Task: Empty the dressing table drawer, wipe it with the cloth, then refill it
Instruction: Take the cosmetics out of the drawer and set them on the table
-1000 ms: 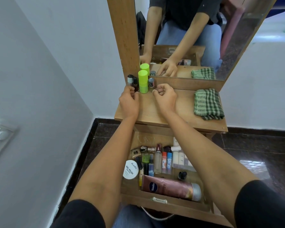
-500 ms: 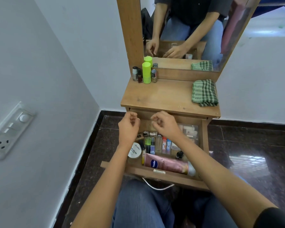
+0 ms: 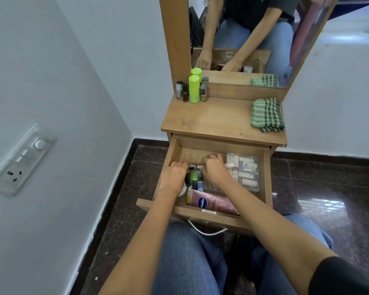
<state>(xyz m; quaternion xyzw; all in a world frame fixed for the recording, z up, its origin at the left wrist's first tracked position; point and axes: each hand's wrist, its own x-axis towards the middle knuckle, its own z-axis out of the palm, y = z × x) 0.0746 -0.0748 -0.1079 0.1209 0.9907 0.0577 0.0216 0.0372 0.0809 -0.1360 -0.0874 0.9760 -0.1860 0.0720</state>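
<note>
— Where are the hands?
— Left hand (image 3: 174, 177) and right hand (image 3: 215, 171) are reaching into the open drawer (image 3: 268, 175), fingers curling among bottles (image 3: 194, 176); whether they are gripping any, I cannot tell.
— The cloth (image 3: 266, 114)?
— Lying folded on the desk (image 3: 211, 118), probably waiting for wiping.

left hand (image 3: 173, 176), right hand (image 3: 216, 171): grasp unclear; vaseline tube (image 3: 211, 204) end under right forearm (image 3: 264, 218)

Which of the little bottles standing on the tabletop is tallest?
The lime-green tube, between the dark red polish bottle and the right-hand grey-capped bottle; it rises well above its small neighbours.
</note>
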